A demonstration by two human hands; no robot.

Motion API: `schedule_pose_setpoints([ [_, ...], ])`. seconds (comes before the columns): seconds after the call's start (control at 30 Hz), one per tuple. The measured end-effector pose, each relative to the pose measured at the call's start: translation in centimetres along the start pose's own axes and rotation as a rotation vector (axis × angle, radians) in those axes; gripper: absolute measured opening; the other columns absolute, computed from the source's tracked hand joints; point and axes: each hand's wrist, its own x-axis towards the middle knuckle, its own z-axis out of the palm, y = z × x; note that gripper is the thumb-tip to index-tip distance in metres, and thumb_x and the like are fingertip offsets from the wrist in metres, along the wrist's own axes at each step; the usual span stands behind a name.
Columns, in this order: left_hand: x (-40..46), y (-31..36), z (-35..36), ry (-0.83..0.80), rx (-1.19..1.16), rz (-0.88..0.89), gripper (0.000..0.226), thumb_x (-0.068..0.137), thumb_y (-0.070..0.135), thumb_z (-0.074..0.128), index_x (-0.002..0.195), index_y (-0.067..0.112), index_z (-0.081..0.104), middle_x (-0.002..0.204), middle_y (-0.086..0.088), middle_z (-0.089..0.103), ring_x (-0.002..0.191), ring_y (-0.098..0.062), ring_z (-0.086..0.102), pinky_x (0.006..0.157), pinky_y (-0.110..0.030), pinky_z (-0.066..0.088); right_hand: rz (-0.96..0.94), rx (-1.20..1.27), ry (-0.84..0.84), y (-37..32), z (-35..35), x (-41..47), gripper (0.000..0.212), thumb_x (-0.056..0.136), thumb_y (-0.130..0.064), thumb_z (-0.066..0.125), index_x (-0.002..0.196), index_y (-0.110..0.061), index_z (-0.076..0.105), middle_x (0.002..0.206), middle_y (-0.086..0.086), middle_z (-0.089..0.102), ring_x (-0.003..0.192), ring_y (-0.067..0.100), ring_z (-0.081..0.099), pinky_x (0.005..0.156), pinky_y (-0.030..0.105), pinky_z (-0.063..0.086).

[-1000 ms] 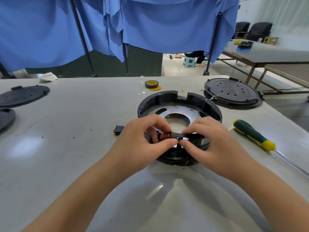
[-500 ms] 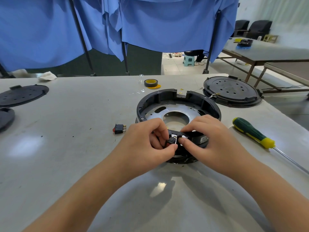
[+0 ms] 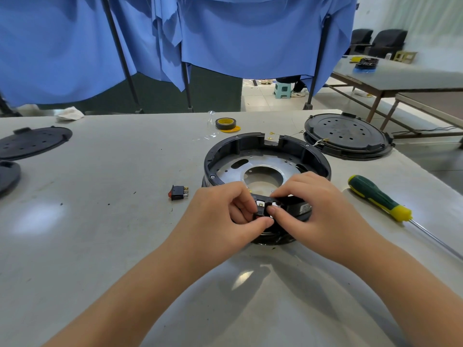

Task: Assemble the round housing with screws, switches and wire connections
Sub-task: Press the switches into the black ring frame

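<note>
The round black plastic housing with a silver metal base plate (image 3: 255, 156) sits on the grey table (image 3: 100, 246), right of centre, toward the far edge. At its near rim, the left hand (image 3: 220, 216) and right hand (image 3: 318, 209) both have fingers curled, pinching a small black switch with metal terminals (image 3: 261, 207); whether it is seated in the rim appears uncertain, fingers covering it. A second black rocker switch with a red face (image 3: 178, 192) lies left of the housing, apart. A green-and-yellow-handled screwdriver (image 3: 378, 199) lies near the right edge. A black perforated round lid (image 3: 347, 136) rests at the far right corner; a roll of black tape (image 3: 225, 123) near the far edge.
</note>
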Motion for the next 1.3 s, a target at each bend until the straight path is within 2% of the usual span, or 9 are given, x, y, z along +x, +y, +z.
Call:
schedule_pose_setpoints([
  [0.27, 0.1, -0.1, 0.2, 0.026, 0.001, -0.001, 0.024, 0.069, 0.016, 0.085, 0.068, 0.018, 0.061, 0.055, 0.007, 0.065, 0.045, 0.001, 0.058, 0.048, -0.005, 0.040, 0.004, -0.004, -0.004, 0.0, 0.0, 0.0, 0.010, 0.082, -0.029, 0.067, 0.088, -0.022, 0.070, 0.080, -0.012, 0.061, 0.083, 0.012, 0.054, 0.079, 0.032, 0.044],
  [0.53, 0.0, -0.4, 0.4, 0.104, 0.036, 0.054, 0.021, 0.067, 0.018, 0.087, 0.071, 0.017, 0.066, 0.057, 0.006, 0.065, 0.053, -0.004, 0.064, 0.052, -0.013, 0.049, 0.014, -0.010, -0.002, -0.1, 0.1, 0.0, 0.015, 0.081, -0.034, 0.062, 0.087, -0.022, 0.070, 0.079, -0.012, 0.061, 0.082, 0.012, 0.054, 0.078, 0.033, 0.044],
  [0.67, -0.2, -0.4, 0.8, 0.152, 0.232, 0.198, 0.021, 0.072, 0.029, 0.080, 0.074, 0.013, 0.067, 0.062, 0.006, 0.062, 0.055, -0.010, 0.057, 0.053, -0.025, 0.048, 0.009, -0.002, -0.007, -0.2, 0.0, 0.1, 0.015, 0.082, -0.034, 0.062, 0.087, -0.022, 0.070, 0.079, -0.012, 0.061, 0.081, 0.012, 0.054, 0.078, 0.033, 0.044],
  [0.77, -0.2, -0.5, 0.9, 0.204, 0.418, 0.311, 0.026, 0.075, 0.037, 0.075, 0.073, 0.013, 0.064, 0.065, 0.007, 0.059, 0.056, -0.007, 0.048, 0.052, -0.026, 0.043, 0.014, 0.010, -0.014, -0.3, 0.0, 0.0, 0.017, 0.083, -0.037, 0.061, 0.087, -0.023, 0.070, 0.078, -0.012, 0.060, 0.081, 0.011, 0.054, 0.079, 0.031, 0.043],
  [0.87, 0.2, -1.0, 0.6, 0.248, 0.528, 0.386, 0.035, 0.076, 0.047, 0.073, 0.082, 0.013, 0.068, 0.078, 0.002, 0.060, 0.071, -0.013, 0.052, 0.061, -0.022, 0.041, 0.021, 0.003, -0.029, -0.3, -0.1, 0.0, 0.020, 0.084, -0.040, 0.060, 0.089, -0.023, 0.070, 0.080, -0.013, 0.061, 0.083, 0.010, 0.054, 0.081, 0.029, 0.041],
  [0.97, 0.5, -1.6, 0.3, 0.210, 0.532, 0.373, 0.051, 0.076, 0.056, 0.065, 0.099, 0.010, 0.068, 0.097, -0.002, 0.063, 0.089, -0.019, 0.057, 0.076, -0.029, 0.044, 0.024, -0.015, -0.036, -0.2, -0.1, 0.0, 0.022, 0.083, -0.041, 0.060, 0.090, -0.023, 0.070, 0.080, -0.013, 0.061, 0.083, 0.009, 0.054, 0.082, 0.026, 0.040],
  [1.03, 0.5, -1.8, 0.3, 0.171, 0.501, 0.329, 0.054, 0.075, 0.059, 0.063, 0.100, 0.012, 0.070, 0.100, 0.001, 0.068, 0.096, -0.018, 0.061, 0.083, -0.033, 0.045, 0.025, -0.018, -0.040, -0.2, -0.1, 0.0, 0.024, 0.083, -0.044, 0.059, 0.091, -0.025, 0.069, 0.081, -0.014, 0.060, 0.083, 0.007, 0.054, 0.082, 0.024, 0.039],
  [1.13, 0.6, -2.2, 0.3, 0.122, 0.462, 0.304, 0.053, 0.074, 0.060, 0.063, 0.096, 0.013, 0.073, 0.095, 0.004, 0.071, 0.092, -0.017, 0.065, 0.083, -0.039, 0.048, 0.022, -0.010, -0.035, -0.2, -0.1, 0.0, 0.028, 0.082, -0.050, 0.058, 0.090, -0.026, 0.069, 0.079, -0.015, 0.061, 0.082, 0.006, 0.054, 0.081, 0.024, 0.040],
  [1.3, 0.8, -2.3, 0.2, 0.117, 0.485, 0.306, 0.052, 0.075, 0.060, 0.061, 0.094, 0.014, 0.074, 0.092, 0.003, 0.072, 0.090, -0.018, 0.065, 0.082, -0.038, 0.048, 0.027, 0.008, -0.011, -0.1, 0.1, 0.1, 0.034, 0.081, -0.057, 0.053, 0.089, -0.028, 0.069, 0.080, -0.017, 0.061, 0.083, 0.004, 0.055, 0.080, 0.025, 0.042],
])
